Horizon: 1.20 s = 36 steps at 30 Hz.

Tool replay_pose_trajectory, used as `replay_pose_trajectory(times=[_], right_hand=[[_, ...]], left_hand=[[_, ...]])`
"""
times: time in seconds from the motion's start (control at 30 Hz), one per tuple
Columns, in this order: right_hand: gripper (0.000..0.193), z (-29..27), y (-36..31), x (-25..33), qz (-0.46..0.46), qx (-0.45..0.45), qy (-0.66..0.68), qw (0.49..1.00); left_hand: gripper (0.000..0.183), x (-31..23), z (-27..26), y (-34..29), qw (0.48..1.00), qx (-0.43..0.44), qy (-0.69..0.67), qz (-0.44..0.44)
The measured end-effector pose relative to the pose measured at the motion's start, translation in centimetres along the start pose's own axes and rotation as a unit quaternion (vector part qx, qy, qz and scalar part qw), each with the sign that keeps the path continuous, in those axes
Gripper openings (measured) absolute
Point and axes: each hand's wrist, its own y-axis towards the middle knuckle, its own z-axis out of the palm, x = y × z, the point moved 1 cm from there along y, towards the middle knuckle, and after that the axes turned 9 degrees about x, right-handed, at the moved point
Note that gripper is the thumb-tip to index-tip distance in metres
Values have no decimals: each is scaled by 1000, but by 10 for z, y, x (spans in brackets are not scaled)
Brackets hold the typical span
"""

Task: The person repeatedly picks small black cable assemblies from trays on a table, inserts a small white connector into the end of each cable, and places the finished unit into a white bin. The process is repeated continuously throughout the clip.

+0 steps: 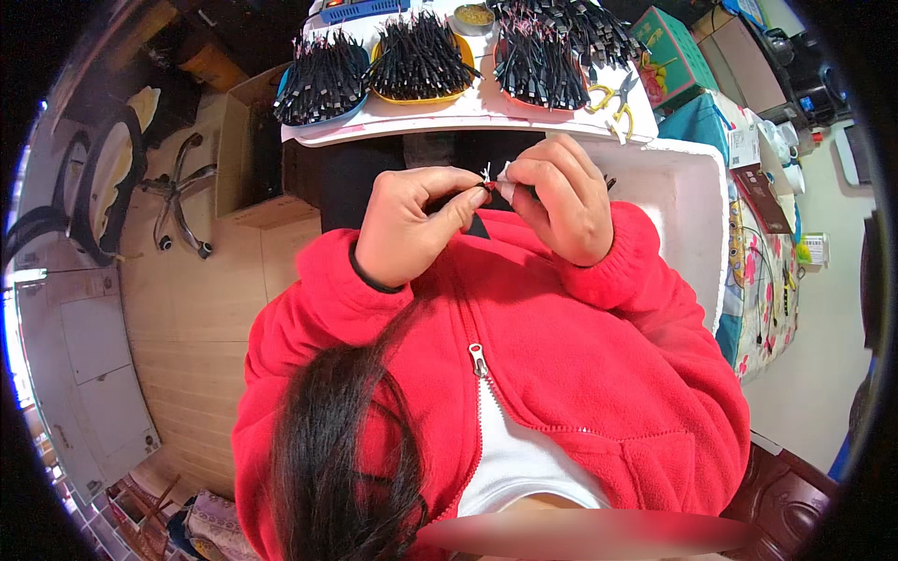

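Above my lap, just short of the white table's near edge, my two hands meet at a small bundle of thin wire ends [486,175], white and reddish. My left hand [407,222] is closed, thumb and forefinger pinching the wires from the left. From the other side, my right hand [564,198] pinches at the same spot, and something white covers its fingertips. A dark cable end shows behind the right hand; most of the piece is hidden by fingers. On the table ahead, short black cables with metal plugs fill a blue tray [283,86], a yellow tray [470,54] and a red-orange tray [501,93].
Yellow-handled pliers [613,105] lie at the table's right side. A round tin [474,19] of small brass-coloured pieces stands at the back, near a blue rack [365,10]. A white foam box [687,201] is at my right; a cardboard box [234,150] sits on the floor left.
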Motion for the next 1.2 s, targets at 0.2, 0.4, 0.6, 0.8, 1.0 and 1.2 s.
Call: replay_pose_trajectory(times=[0.2, 0.4, 0.6, 0.8, 1.0, 1.2], right_hand=[[17, 16, -17, -4, 427, 120, 646, 621], [11, 0, -16, -4, 246, 116, 447, 852], [27, -9, 9, -4, -47, 88, 144, 985], [24, -13, 8, -5, -116, 81, 84, 986], [12, -24, 8, -23, -2, 34, -1, 999], [42, -17, -1, -4, -70, -7, 24, 997]], left_hand=[[28, -3, 9, -5, 842, -21, 466, 271], [11, 0, -4, -8, 990, 47, 102, 91], [9, -1, -10, -5, 972, 125, -198, -17], [12, -2, -6, -10, 967, 86, -234, -48], [13, 4, -4, -17, 917, 76, -390, -16], [13, 10, 4, -18, 838, 110, -532, -40]])
